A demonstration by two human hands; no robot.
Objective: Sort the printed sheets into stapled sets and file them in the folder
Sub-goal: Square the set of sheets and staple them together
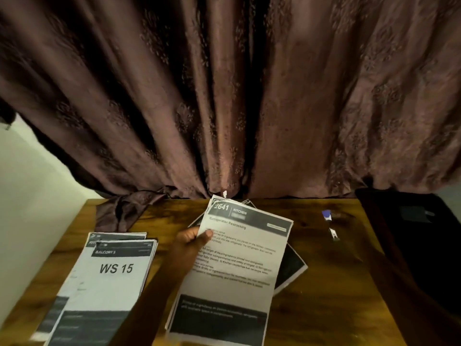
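- Step in hand, by judgement: sorting; lifting one set of printed sheets (232,265) clear of the loose pile for checking against the stacks, stapling and filing not yet begun.
- Left hand (193,239): pinching the set at its left edge, thumb lying on the printed face, fingers curled behind the paper.
- Right hand: not showing anywhere in view; finger state impossible to tell.
- Held set: thin white office paper, several leaves fanning at the top corner, dark header band reading "2641 KITCHEN", dark block along the foot; tilting, bowing slightly, held over the middle of the wooden table (324,295).
- Loose sheets (291,265) lying beneath the held set, corners poking out right and at the top, one face mostly black.
- Sorted stack (107,283) sitting at the table's left, well apart from the held set; top leaf reading "BALCONY 3" and "WS 15", edges slightly staggered.
- Small blue-and-white item (327,216) resting right of the papers; possibly the stapler, too blurred for naming.
- Dark flat object (411,236) lying at the right edge, perhaps the folder; uncertain.
- Next move, by judgement: calling for squaring the leaves, matching headers, then fetching the stapler with the free hand.
- Brown patterned curtain (224,96) hanging in soft folds behind, hem touching the table.
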